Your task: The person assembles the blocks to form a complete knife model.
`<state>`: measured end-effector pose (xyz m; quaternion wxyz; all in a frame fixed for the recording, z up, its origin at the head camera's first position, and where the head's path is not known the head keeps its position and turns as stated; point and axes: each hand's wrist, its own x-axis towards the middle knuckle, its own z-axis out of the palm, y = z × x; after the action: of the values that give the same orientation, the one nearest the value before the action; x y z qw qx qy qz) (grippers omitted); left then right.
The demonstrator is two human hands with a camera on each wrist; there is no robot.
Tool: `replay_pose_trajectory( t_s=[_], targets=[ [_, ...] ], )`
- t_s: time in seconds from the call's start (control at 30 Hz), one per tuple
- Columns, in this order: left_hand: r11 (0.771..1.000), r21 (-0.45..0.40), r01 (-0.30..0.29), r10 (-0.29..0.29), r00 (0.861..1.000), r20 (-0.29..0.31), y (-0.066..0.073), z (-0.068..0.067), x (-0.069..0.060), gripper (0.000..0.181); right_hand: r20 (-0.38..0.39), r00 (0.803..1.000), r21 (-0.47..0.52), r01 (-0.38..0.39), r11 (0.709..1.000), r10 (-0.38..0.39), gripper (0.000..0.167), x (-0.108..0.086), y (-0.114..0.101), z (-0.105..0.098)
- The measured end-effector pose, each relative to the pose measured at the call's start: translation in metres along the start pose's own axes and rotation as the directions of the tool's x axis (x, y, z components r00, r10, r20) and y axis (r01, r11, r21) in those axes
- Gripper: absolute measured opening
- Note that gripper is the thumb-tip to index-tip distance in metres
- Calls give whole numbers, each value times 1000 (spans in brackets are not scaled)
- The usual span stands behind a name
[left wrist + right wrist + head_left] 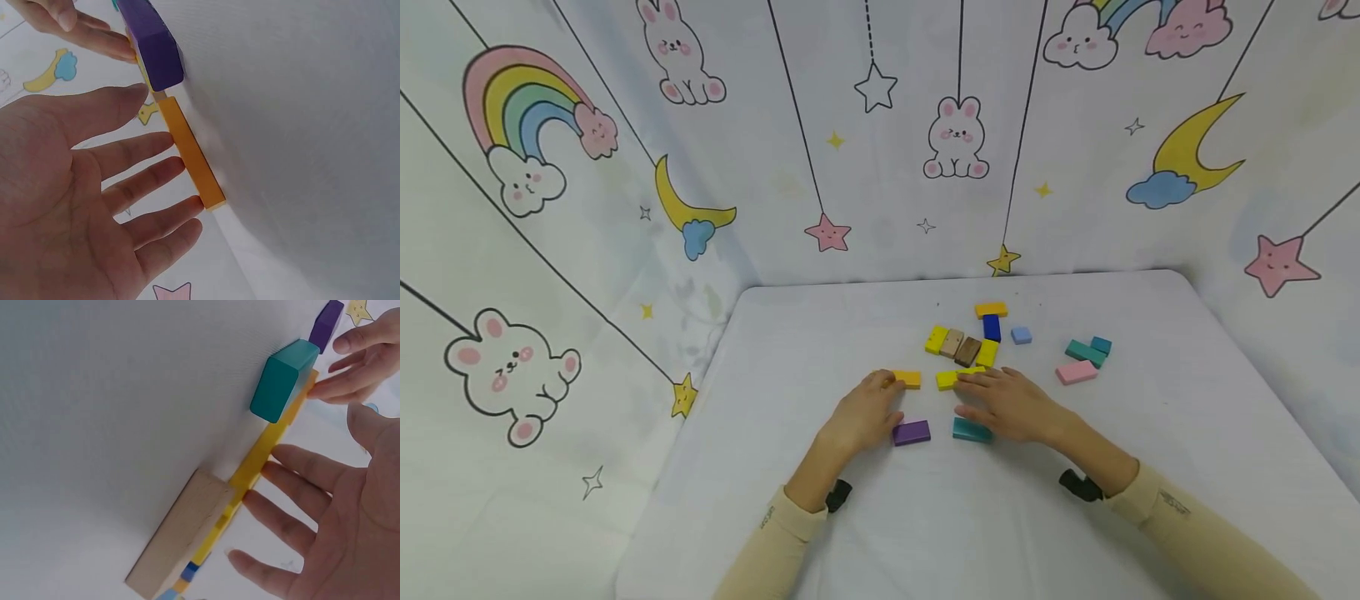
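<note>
My left hand [861, 414] lies over the table with fingers extended, their tips on an orange block [907, 380]. Its thumb is by a purple block [912, 433]; the left wrist view shows the thumb tip close to that purple block [159, 53]. On the other side, my right hand [1015, 406] reaches in with spread fingers touching a yellow block [947, 381]. The right thumb is near a teal block [972, 430]. In the right wrist view, a plain wooden block [181, 534] stands close to the yellow one; in the head view the right hand hides it.
Behind the hands, yellow [936, 339], tan [952, 342] and brown [967, 351] blocks sit together, with a dark blue block [992, 327] beyond. A light blue block [1021, 335] is beside them. To the right lie pink [1077, 372] and teal-green [1086, 353] blocks.
</note>
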<state>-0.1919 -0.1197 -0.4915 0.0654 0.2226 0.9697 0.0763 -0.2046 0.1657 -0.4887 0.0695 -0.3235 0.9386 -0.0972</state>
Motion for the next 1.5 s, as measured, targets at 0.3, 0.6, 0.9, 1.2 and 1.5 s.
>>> replay_pose_trajectory(
  t_s=[0.3, 0.6, 0.9, 1.2, 1.5],
  targets=[
    [999, -35, 41, -42, 999, -6, -8, -2, 0, 55, 43, 999, -11, -6, 1000, 7, 62, 15, -4, -1],
    [997, -55, 54, -54, 998, -12, -16, -4, 2, 56, 57, 998, -23, -19, 1000, 20, 62, 25, -12, -5],
    [996, -60, 69, -70, 998, -9, -22, -3, 5, 55, 71, 997, -10, -17, 1000, 18, 64, 34, -16, -4],
    [997, -43, 72, -72, 997, -15, -28, -1, 9, 56, 77, 997, -3, -27, 1000, 28, 66, 47, -19, 0],
    [996, -35, 88, -88, 996, -11, -32, -1, 14, 55, 80, 997, -15, -12, 1000, 13, 66, 56, -21, -2]
  ],
)
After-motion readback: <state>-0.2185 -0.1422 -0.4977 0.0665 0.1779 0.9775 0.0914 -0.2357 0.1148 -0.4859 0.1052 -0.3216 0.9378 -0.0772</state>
